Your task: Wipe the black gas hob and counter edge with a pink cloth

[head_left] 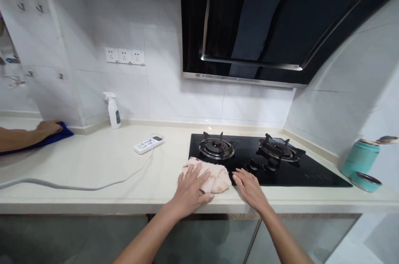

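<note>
My left hand [190,191] presses down on a pale pink cloth [216,176]. Its fingers bend over the top and the thumb lies at the near edge, so the hand is closed on the cloth. The cloth is bunched across the front left corner of a black glass gas cooktop [305,176] and the cream countertop [102,164]. My right hand [249,187] rests on the cooktop's front edge, just right of the cloth. Its fingers are stretched out and hold nothing. The control knobs [262,164] are just beyond it.
Burners with pan supports [216,147] stand behind my hands. Leftward lie a white remote-like device [149,144], a grey cable [102,187] and a spray bottle [112,110]. Another person's hand [49,127] presses a blue cloth [66,132]. A teal canister [360,158] stands right; a range hood [243,76] overhangs.
</note>
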Tool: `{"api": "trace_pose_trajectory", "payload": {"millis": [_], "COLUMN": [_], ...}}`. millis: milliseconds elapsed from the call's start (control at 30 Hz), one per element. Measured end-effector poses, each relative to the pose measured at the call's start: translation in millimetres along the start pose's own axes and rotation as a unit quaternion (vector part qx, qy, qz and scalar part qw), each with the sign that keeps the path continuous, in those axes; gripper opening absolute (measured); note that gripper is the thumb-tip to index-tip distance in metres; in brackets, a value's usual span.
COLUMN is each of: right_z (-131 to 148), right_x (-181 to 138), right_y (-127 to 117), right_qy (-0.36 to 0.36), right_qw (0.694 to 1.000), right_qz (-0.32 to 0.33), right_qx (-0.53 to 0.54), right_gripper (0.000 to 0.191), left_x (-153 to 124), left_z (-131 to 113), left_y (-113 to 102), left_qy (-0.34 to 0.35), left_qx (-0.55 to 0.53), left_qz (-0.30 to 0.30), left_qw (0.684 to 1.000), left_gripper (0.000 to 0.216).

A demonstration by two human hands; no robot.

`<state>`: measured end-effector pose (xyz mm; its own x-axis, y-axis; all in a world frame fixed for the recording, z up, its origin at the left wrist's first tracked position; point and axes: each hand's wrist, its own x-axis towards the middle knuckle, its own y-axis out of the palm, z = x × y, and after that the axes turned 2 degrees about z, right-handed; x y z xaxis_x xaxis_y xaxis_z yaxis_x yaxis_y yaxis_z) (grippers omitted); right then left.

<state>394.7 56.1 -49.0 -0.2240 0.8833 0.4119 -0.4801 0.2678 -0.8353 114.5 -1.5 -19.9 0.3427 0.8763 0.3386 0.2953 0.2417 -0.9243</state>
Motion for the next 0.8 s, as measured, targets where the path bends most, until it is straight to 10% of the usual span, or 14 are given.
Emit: {"api": "trace_pose_trajectory", "payload": {"millis": [333,600,800], "right_z": [11.6,121.8,196.4], "right_x": [8.4,46.5,43.6], "right_y": [-18.9,-17.7,25.5], "right_qy": [-0.022,-0.128,-0.183], "right_qw": [0.994,0.973,0.958], "right_qz": [-0.085,0.191,0.220], "right_qx": [0.068,0.035,0.026], "right_gripper": [0.050,0.063,0.065], "left_x": [-54.6,-100.1,-106.9], "left_z": [115.3,175.0,196.0], "left_y": [-51.6,-78.3,-102.4], "left_qy": [-0.121,-0.219,-0.257], "left_qx": [0.027,0.058,-0.015], "left_qz": [-0.102,-0.057,-0.024], "left_qw": [0.987,0.972,0.966], "left_gripper": [0.048,0.048,0.056]}}
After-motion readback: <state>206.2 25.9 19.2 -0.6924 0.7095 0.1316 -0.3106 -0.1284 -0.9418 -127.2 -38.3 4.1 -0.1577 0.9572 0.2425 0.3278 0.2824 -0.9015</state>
